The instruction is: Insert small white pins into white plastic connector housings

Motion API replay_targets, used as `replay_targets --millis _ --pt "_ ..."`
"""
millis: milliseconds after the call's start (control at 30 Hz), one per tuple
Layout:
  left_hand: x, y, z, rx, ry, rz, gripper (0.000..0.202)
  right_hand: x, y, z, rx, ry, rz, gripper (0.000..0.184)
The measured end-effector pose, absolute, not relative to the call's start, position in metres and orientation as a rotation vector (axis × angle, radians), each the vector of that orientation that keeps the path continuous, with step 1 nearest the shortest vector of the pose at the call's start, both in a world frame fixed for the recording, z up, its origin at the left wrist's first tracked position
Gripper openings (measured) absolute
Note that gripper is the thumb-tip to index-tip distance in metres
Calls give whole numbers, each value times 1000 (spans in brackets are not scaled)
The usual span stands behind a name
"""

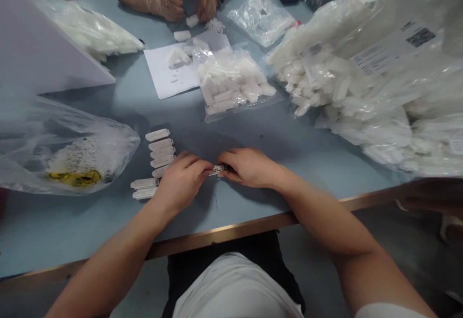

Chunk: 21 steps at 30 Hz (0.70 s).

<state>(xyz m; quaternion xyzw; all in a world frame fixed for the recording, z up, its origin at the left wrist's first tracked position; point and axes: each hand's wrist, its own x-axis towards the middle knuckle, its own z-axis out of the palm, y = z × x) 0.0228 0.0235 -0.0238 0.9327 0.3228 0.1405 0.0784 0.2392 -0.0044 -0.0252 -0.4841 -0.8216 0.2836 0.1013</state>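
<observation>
Item held: a small white plastic part (pixel 217 169) with dark markings, at centre, just above the table's near edge. The left hand (pixel 182 182) and right hand (pixel 249 167) grip it from opposite ends, fingers pressed together and pinching it; the exact finger placement is partly hidden.

Risks: the part is small, so a loosened pinch could drop it and let it roll towards the brass-coloured table edge (pixel 217 231) at 6 o'clock. The row of white plastic tags (pixel 159 161) at 9 o'clock lies just beside the left hand, so a careless wrist movement could knock it out of line. Loose pieces could also mix between lots, since several sit outside any bag.

Containers: a clear bag of white plastic pieces (pixel 231 79) lies at 12 o'clock, partly over a paper sheet (pixel 170 69). A large, heaped clear bag of similar pieces (pixel 347 81) occupies 2 to 3 o'clock. A clear bag with a yellow marking (pixel 68 154) lies at 9 o'clock; its contents are unclear. A co-worker's hands (pixel 190 5) work at the far side.
</observation>
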Motion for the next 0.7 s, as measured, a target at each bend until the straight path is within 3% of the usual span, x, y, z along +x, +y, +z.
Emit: replay_targets --millis 700 --pt "28 17 -18 3017 836 469 16 239 -5 -26 -1442 -2457 755 20"
